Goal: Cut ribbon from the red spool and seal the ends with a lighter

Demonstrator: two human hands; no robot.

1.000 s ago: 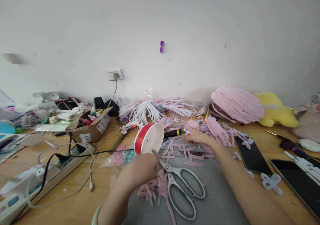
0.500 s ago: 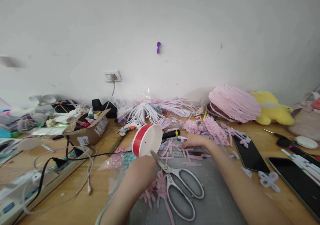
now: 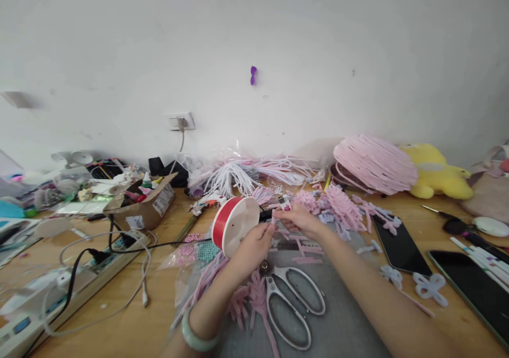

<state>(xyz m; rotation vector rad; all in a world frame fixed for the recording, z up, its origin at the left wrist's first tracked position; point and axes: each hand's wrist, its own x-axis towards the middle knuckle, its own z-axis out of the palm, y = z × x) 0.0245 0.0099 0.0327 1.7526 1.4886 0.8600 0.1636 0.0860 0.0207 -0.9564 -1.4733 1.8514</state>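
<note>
My left hand (image 3: 256,244), a pale green bangle (image 3: 198,334) on its wrist, pinches a short pink chenille stem piece (image 3: 274,219). Fingertips of my right hand (image 3: 300,221) meet it there, closed around a small white lighter (image 3: 285,206) with a red print and a metal end. Beside my left hand a spool of red ribbon (image 3: 226,219) stands on edge. Below both hands lie large scissors (image 3: 292,315), their blades hidden by my left hand, and a braided pink chenille piece (image 3: 257,294). Cut pink chenille pieces (image 3: 308,260) lie by a ruler (image 3: 292,245).
A grey mat (image 3: 342,299) covers the wooden table. Left are a power strip (image 3: 79,299) with cables and an open cardboard box (image 3: 147,209). Right are two phones (image 3: 401,246), a chenille flower (image 3: 429,288) and a yellow plush toy (image 3: 441,175). White chenille stems (image 3: 226,180) lie behind.
My left hand has moved up and right from the scissors to meet my right hand. My right hand has drawn slightly left, lifting and tilting the lighter.
</note>
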